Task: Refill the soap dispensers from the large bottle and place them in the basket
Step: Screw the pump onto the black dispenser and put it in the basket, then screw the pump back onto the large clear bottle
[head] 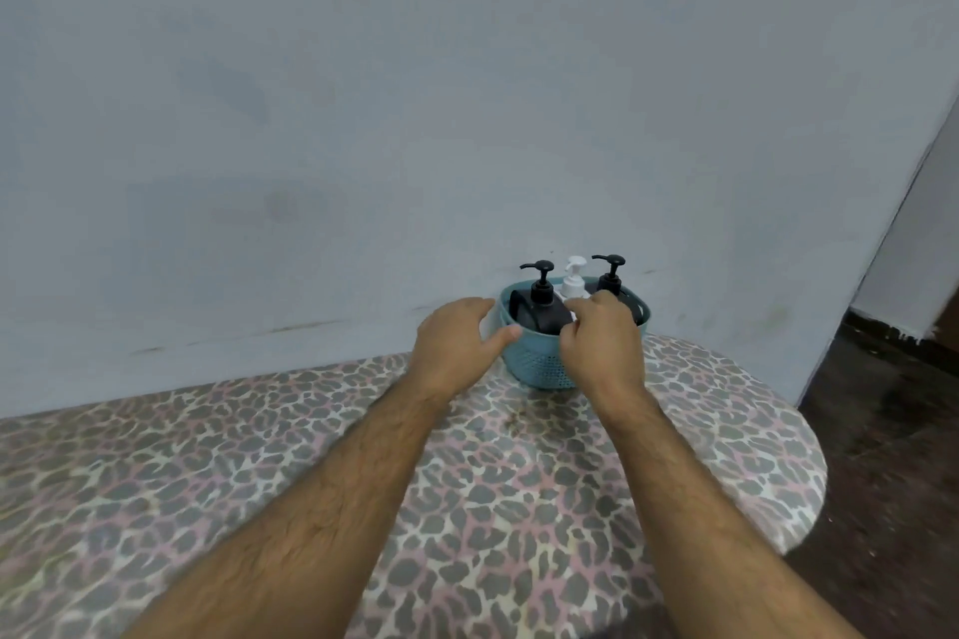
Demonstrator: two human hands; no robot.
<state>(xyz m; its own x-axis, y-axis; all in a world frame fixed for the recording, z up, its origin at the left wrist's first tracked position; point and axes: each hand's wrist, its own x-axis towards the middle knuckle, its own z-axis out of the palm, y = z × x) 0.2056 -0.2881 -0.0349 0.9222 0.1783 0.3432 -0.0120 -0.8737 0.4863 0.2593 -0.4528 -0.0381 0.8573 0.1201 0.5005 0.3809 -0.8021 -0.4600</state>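
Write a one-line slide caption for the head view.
Both hands at a teal perforated plastic basket holding two black pump dispensers and one white pump dispenser on a leopard-print tabletop.

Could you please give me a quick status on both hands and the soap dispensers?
Left hand on the basket rim, thumb on its front. Right hand curled at the white dispenser; grip unclear. Two black dispensers upright in the basket. Nothing in the way.

Basket (539,368): showing teal, with a perforated dot pattern on its wall. Left dispenser (542,298) and right dispenser (612,278): showing black. Middle dispenser (574,278): showing white. Table (519,483) cover: displaying a leopard print in grey, pink and cream. Wall (415,93): appearing pale grey-blue. Floor (892,457): appearing dark brown.
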